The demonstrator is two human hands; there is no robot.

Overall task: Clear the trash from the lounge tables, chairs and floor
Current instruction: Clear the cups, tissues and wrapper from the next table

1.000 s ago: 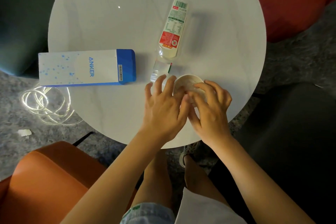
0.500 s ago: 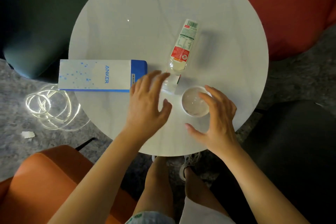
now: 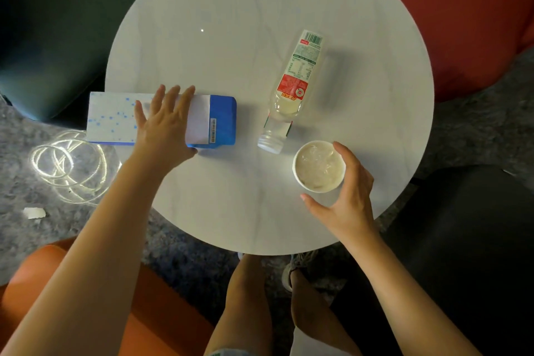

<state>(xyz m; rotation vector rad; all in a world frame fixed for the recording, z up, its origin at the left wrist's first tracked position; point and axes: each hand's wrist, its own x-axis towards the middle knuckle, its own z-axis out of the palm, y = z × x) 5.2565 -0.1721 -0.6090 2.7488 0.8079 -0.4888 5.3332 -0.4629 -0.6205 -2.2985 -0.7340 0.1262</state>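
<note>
On the round white table (image 3: 231,23) lie a white and blue box (image 3: 109,118) at the left and a clear, capless plastic bottle (image 3: 294,87) on its side at the centre. A paper cup (image 3: 319,166) with crumpled clear plastic inside stands near the right front edge. My left hand (image 3: 164,124) lies flat across the box, fingers straight, thumb at its near edge. My right hand (image 3: 346,193) curls round the cup from the right, index finger at the rim and thumb under its near side.
A coil of clear tubing (image 3: 66,165) and a white paper scrap (image 3: 34,212) lie on the grey carpet at the left. An orange chair (image 3: 43,283), a dark teal chair (image 3: 43,23), a red chair (image 3: 476,9) and a black seat (image 3: 476,240) ring the table.
Both hands left the cup's mouth. My left hand moved left past the bottle's neck onto the box. My right hand stayed curled around the cup.
</note>
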